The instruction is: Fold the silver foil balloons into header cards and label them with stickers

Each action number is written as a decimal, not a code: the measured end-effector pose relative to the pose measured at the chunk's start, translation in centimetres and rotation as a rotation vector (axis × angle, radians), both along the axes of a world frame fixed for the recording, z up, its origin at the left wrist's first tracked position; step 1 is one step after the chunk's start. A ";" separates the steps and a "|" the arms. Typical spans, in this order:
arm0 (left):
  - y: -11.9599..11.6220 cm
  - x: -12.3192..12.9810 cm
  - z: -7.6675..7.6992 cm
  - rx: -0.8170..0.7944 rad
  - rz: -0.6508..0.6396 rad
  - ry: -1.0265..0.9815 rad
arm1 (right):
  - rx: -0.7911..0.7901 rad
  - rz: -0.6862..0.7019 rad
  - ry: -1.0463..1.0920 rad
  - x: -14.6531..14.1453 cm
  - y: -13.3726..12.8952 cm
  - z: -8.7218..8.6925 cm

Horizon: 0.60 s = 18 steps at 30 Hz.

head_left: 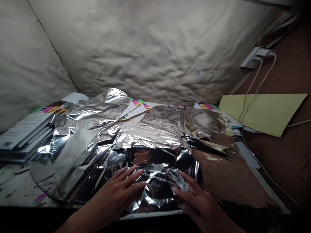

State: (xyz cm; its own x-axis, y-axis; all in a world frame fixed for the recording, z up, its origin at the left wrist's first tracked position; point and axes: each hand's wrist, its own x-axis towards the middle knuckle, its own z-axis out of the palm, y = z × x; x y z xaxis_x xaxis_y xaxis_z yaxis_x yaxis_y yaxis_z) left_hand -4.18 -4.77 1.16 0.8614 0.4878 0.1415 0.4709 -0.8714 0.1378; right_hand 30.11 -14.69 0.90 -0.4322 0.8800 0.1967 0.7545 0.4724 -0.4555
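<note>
Shiny silver foil film (pixel 160 129) covers much of the work surface, wrinkled and reflective. My left hand (pixel 123 189) rests on the front part of the film with its fingers stretched out and slightly apart. Opposite it, my right hand (pixel 198 197) touches the film near the front edge, fingers extended and apart. Beside the right fingertips is a crumpled, bunched part of the film (pixel 178 178). Between the hands the foil lies over a flat shape with a pale front edge (pixel 152 215); what is under it is hidden.
Printed papers or booklets (pixel 26 129) are stacked at the left. More colourful sheets (pixel 136 108) show behind the foil. A yellow sheet (pixel 264 111) lies at the right beneath white cables (pixel 257 85) from a wall socket (pixel 257 57). Wrinkled pale covering (pixel 150 48) hangs behind.
</note>
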 end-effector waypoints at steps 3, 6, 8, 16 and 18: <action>-0.1 -0.6 0.4 -0.073 -0.012 0.004 | 0.221 0.074 -0.240 1.1 -0.8 -0.2; 0.4 -0.5 1.3 -0.188 0.000 -0.024 | 0.284 0.137 -0.345 1.7 -0.6 -0.4; 1.2 -0.1 2.1 -0.284 0.023 -0.025 | 0.228 0.222 -0.317 1.8 -0.1 0.2; 7.6 2.3 5.3 -0.924 0.152 -0.263 | -0.416 0.189 0.137 3.2 7.4 4.1; 9.4 2.6 5.4 -1.118 0.323 -0.463 | -0.607 0.132 0.328 3.8 11.0 3.7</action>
State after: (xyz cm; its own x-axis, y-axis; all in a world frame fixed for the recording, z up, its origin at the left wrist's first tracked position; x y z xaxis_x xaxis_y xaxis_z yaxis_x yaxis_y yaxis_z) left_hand -1.57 4.67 6.56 0.6599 0.7156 -0.2290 0.3511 -0.0242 0.9360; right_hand 33.90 -3.65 4.64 -0.5457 0.8198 -0.1735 0.4863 0.1412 -0.8623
